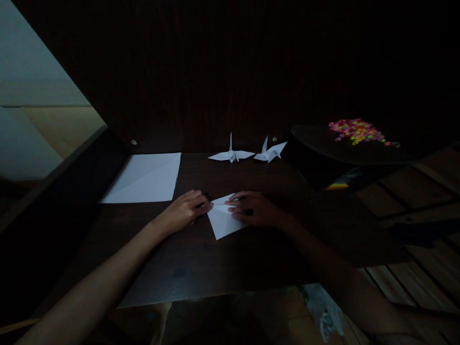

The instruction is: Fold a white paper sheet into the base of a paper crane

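Note:
A small folded white paper (223,222) lies on the dark wooden table (201,268) in front of me. My left hand (185,210) rests at its left corner, fingers curled and pressing down on the paper's edge. My right hand (253,208) lies flat over the paper's upper right part, fingers stretched across a fold. Both hands touch the paper and hold it against the table.
A stack of white sheets (145,178) lies at the back left. Two finished white paper cranes (231,154) (270,152) stand at the table's back edge. A dark surface with colourful small pieces (357,130) sits at the right. The scene is dim.

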### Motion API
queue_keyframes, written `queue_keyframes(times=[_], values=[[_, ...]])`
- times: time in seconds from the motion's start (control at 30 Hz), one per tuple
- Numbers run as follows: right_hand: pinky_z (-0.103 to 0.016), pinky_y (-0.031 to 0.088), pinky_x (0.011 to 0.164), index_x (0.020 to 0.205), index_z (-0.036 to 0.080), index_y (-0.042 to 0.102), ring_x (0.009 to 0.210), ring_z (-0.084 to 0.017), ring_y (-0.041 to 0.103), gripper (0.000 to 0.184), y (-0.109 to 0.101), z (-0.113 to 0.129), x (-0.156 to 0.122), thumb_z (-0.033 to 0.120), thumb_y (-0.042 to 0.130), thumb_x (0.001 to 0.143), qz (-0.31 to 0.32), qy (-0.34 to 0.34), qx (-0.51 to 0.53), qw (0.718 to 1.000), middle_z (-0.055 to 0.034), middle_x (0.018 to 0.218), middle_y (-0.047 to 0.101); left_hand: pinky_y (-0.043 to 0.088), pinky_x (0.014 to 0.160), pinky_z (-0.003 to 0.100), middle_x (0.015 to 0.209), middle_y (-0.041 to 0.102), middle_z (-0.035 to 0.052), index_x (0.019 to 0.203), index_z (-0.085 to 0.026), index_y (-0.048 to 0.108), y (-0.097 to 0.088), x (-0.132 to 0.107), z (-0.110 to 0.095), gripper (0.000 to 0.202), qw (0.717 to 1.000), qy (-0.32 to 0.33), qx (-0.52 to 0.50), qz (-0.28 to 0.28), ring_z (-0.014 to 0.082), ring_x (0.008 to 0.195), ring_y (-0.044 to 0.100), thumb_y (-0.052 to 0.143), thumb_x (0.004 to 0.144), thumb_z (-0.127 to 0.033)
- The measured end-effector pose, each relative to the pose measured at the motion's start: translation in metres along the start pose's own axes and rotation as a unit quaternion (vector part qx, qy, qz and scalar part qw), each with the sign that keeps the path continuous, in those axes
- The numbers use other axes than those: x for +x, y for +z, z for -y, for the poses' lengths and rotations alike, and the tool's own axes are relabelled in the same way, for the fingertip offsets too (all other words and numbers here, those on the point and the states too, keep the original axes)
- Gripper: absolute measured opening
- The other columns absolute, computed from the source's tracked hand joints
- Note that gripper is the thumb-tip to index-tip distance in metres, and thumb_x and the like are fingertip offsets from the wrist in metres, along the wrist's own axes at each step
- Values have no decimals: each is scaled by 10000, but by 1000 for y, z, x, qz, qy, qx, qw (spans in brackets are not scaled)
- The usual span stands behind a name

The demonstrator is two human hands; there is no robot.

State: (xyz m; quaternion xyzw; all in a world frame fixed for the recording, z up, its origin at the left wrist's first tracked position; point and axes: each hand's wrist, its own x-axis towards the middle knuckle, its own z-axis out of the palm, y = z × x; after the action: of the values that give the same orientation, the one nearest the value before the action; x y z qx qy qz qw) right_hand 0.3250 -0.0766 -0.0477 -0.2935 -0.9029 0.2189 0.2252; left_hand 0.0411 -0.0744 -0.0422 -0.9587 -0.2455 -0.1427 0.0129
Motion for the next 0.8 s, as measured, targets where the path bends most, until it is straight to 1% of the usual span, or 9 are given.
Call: queue_keyframes(times=[0.07,0.2,0.27,0.33,0.37,0.47,0.53,0.6,0.8], values=[[-388,507,956,999,246,751,1114,-207,629,175,3,0,2,291,649,864,-12,8,-1,1000,-49,1135,717,484,811,377,992,647,107,1161,-197,648,0,0,0,329,1000,3,1,4,219,892,570,443,927,-91],[-369,516,932,988,259,752,1087,-203,642,170,9,-2,4,276,706,825,-27,7,-1,1000,-36,1108,728,506,861,405,998,668,104,1156,-192,652,1,6,-5,302,999,-27,-34,-16,228,949,599,470,926,-119],[-380,510,931,997,256,750,1085,-210,643,186,10,-3,4,260,720,813,-29,1,-2,1000,-40,1108,728,513,914,408,1122,670,104,1219,-191,612,3,10,-13,347,997,-33,-65,-24,220,1030,609,445,929,-100],[-395,503,930,999,257,748,1078,-214,646,189,10,-3,3,248,720,812,-32,-5,-2,999,-43,1097,731,508,974,414,1255,628,115,1294,-174,550,7,15,-23,392,996,-36,-81,-30,221,1148,591,422,930,-101],[-399,501,928,997,257,748,1077,-216,646,187,10,-2,3,245,718,813,-33,-6,-2,999,-46,1092,733,500,1002,413,1292,609,121,1315,-164,526,9,16,-29,399,995,-44,-80,-36,221,1189,578,415,935,-115],[-399,499,930,1001,255,747,1085,-217,642,185,9,-1,2,256,710,820,-31,-5,-9,999,-62,1116,721,459,1066,419,1377,538,167,1361,-110,459,16,19,-44,417,996,-74,-47,-21,253,1307,486,423,961,-223],[-401,493,942,1018,254,742,1105,-219,632,199,8,-1,2,275,707,824,-22,-5,-13,1000,-69,1145,708,439,1081,442,1383,522,202,1358,-80,450,21,18,-50,442,995,-89,-24,-25,282,1332,449,419,980,-307],[-406,485,956,1041,253,735,1130,-222,619,215,7,-2,1,290,701,831,-11,-7,-13,1000,-69,1162,701,439,1076,457,1372,520,232,1343,-54,458,25,16,-53,463,995,-93,-8,-31,304,1327,448,411,989,-350],[-414,482,952,1082,244,720,1137,-226,614,242,5,-4,0,300,679,851,9,-4,-12,1000,-84,1174,693,463,1047,480,1339,547,241,1316,-44,479,32,12,-53,445,996,-80,29,-41,320,1281,501,403,1001,-349]])
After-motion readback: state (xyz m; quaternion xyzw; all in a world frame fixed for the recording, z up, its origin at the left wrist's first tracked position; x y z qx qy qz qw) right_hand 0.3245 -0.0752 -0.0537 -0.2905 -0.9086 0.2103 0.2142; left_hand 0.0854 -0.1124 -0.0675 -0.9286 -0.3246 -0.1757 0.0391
